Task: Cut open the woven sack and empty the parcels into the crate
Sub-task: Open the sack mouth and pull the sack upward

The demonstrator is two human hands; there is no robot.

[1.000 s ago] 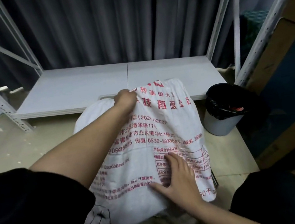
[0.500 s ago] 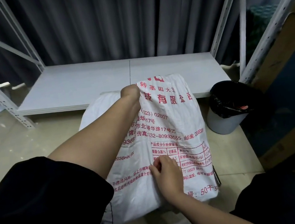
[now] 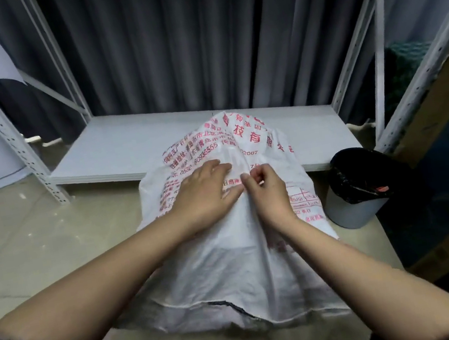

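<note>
Pinching the white woven sack with red print (image 3: 231, 246), the right hand (image 3: 266, 192) should lift slowly while the flat, open left hand (image 3: 206, 192) presses.

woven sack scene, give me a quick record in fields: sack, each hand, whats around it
sack: white woven sack with red print, lying slack on the floor in front of the shelf
left hand: left hand flat on the sack, fingers straight
right hand: right hand pinching a fold of the sack fabric
shelf: low white shelf board behind the sack
bin: waste bin with a black liner, right of the sack
backdrop: dark curtain
cutting tool: none visible
crate: not in view
</note>
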